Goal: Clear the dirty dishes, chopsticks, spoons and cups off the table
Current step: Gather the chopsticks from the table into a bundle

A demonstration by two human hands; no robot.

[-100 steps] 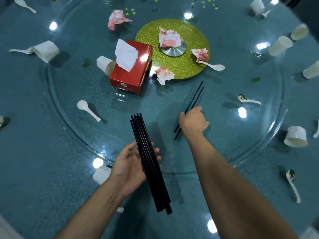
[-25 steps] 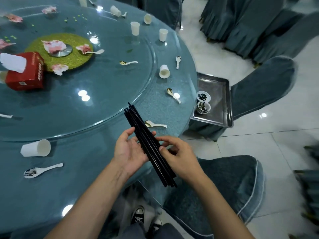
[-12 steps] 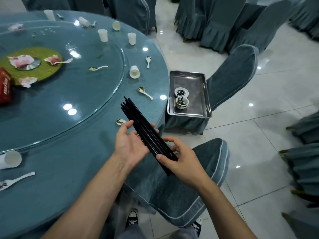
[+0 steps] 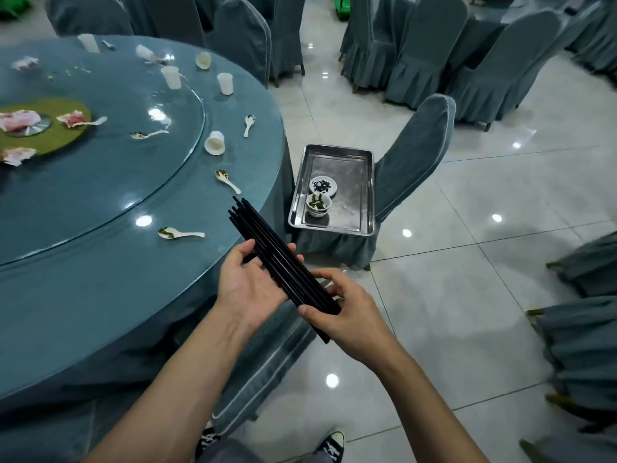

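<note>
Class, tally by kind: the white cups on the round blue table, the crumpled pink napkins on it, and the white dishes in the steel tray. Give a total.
White cups: 6
Crumpled pink napkins: 4
White dishes in the steel tray: 2
Total: 12

Black chopsticks (image 4: 277, 259); teal desk (image 4: 100, 295); white cups (image 4: 214, 143) and spoons (image 4: 180, 233); silver tray (image 4: 334, 225); glittery green centre disc (image 4: 66, 132); pale grey floor tiles (image 4: 467, 295).
</note>
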